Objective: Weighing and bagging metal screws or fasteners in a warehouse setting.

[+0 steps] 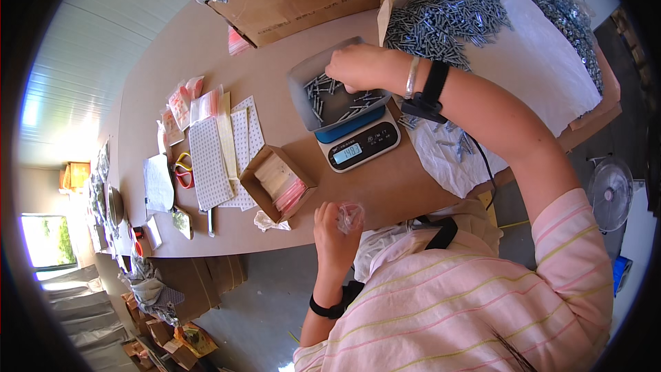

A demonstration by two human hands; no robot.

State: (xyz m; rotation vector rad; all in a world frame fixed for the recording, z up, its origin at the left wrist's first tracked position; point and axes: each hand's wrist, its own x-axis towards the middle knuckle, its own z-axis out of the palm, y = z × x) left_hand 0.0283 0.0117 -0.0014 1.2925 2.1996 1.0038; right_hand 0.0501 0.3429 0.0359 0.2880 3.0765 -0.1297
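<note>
My right hand (358, 69) reaches over a grey plastic tray (301, 89), its fingers curled at the far rim. Whatever those fingers may hold is hidden. Inside the tray lie loose metal screws (318, 91). Under it stands a digital scale (372, 143) with a lit display. Near the table's front edge, my left hand (332, 234) is closed on a small clear plastic bag (351, 218). Just left of that hand sits an open cardboard box (265, 186) containing small bags with red edges.
A heap of similar screws (447, 21) covers white paper (537, 48) at the far right. Behind the tray stands a large carton (310, 0) of metal parts. Dotted sheets (213, 158), scissors (183, 171) and more plastic bags (180, 105) lie to the left. A fan (609, 194) is at right.
</note>
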